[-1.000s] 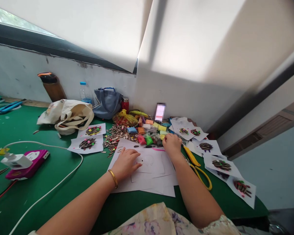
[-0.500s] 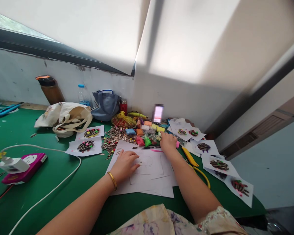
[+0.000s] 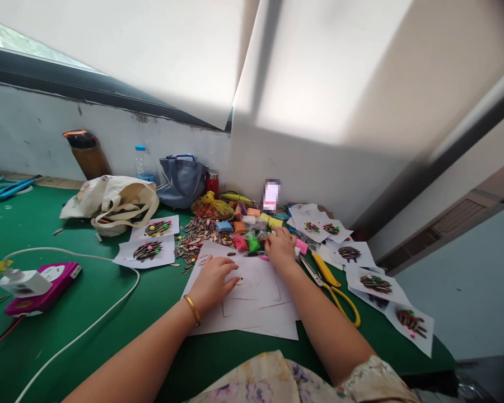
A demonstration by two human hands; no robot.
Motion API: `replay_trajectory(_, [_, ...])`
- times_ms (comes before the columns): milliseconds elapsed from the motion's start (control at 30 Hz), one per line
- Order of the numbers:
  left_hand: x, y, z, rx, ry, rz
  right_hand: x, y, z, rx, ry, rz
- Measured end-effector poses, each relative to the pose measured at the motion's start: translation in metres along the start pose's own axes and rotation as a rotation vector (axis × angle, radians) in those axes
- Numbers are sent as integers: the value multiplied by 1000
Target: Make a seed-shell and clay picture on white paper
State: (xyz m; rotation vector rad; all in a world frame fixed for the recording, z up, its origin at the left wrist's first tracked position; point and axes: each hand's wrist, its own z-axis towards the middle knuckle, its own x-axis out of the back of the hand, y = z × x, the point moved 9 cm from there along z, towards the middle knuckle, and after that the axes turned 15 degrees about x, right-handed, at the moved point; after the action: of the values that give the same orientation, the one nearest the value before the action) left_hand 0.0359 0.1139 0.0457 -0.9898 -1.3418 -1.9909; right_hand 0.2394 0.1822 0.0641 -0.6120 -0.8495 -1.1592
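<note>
My left hand (image 3: 214, 280), with a gold bangle at the wrist, lies with its fingers stretched out on the white paper (image 3: 243, 322). The paper carries faint pencil lines, and a small dark-centred dot (image 3: 241, 278) sits near the left fingertips. My right hand (image 3: 281, 249) is at the paper's far right edge, beside the bagged coloured clay. Its fingers are bent down and drawn together; what they hold, if anything, is hidden. Close to it lie a green clay packet (image 3: 253, 243), a red clay packet (image 3: 240, 243) and a pink piece (image 3: 301, 246).
Striped sunflower seeds (image 3: 199, 232) are heaped beyond the paper. Yellow-handled scissors (image 3: 334, 291) and a yellow cutter (image 3: 325, 270) lie to the right. Seed-picture cards (image 3: 376, 282) line both sides. A phone (image 3: 271, 195) stands behind. A power strip (image 3: 46, 288) and white cable are at left.
My right hand has moved slightly left and nearer, uncovering the scissors' blades and more of the pink piece. My left hand stays in place on the paper.
</note>
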Motion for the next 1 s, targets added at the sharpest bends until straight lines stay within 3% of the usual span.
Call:
replay_trajectory(100, [10, 2, 0, 23, 48, -66, 28, 1, -5, -15, 177, 65])
replay_trajectory(200, [18, 1, 1, 59, 81, -190, 50, -13, -13, 49, 301, 273])
replay_trajectory(333, [15, -12, 4, 200, 22, -557, 58, -61, -29, 235, 243, 623])
replay_trajectory(433, [3, -16, 5, 316, -108, -825, 54, -93, -43, 310, 144, 733])
replay_trajectory(500, [1, -14, 4, 354, -154, -900, 52, -102, -50, 315, 145, 766])
replay_trajectory(833, [-11, -16, 2, 474, -248, -1124, 34, -94, -60, 246, 88, 837])
replay_trajectory(1000, [-11, -17, 4, 466, -210, -1060, 34, -92, -62, 237, 129, 867])
